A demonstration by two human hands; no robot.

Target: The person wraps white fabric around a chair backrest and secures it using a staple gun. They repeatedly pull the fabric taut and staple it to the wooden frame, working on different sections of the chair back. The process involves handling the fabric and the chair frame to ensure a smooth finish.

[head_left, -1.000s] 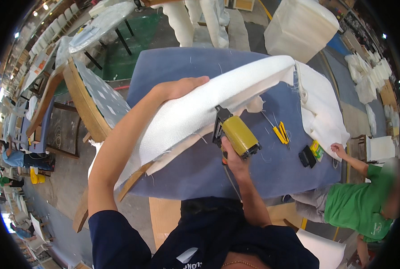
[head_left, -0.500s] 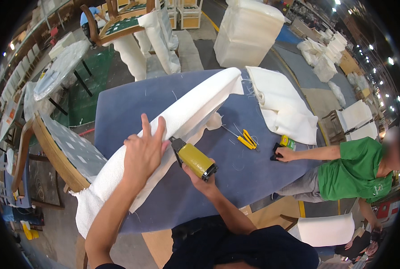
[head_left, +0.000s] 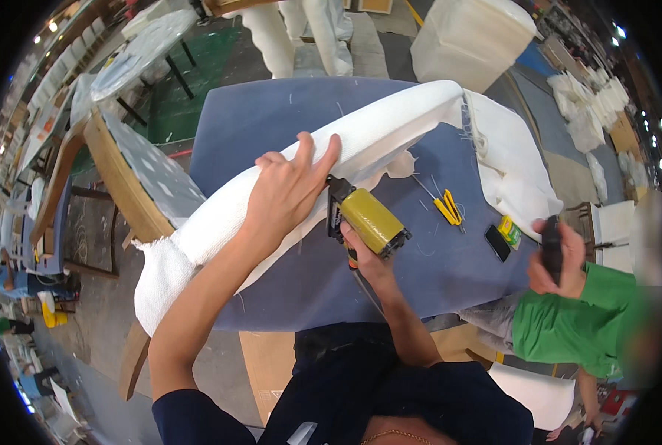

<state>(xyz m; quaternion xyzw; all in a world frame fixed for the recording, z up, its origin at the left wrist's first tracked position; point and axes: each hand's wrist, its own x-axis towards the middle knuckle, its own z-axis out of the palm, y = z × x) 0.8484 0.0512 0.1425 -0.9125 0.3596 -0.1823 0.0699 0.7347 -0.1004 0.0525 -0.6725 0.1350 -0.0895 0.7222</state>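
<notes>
A white fabric-covered chair back [head_left: 390, 111] lies across the blue padded table [head_left: 271, 100], with wooden frame parts at its left end. My left hand [head_left: 290, 189] presses flat on its fabric, fingers spread, near the folded edge. My right hand [head_left: 375, 256] grips a gold and black staple gun [head_left: 372, 219], a hose trailing from its handle toward me. The gun's nose is at the fabric's underside edge, just beside my left fingertips. My fingers and the fold partly hide the exact contact.
Yellow-handled snips [head_left: 447, 208], a black phone [head_left: 496, 242] and a green-yellow box [head_left: 510, 231] lie to the right. White cloth [head_left: 513, 156] is heaped behind them. A co-worker's hand [head_left: 561, 259] holds a dark object over the table's right edge. A wooden chair frame [head_left: 127, 174] stands left.
My view has shifted, so the table appears further left and right-hand objects moved across. The co-worker's hand has risen off the table with a dark object; a phone now shows beside the box.
</notes>
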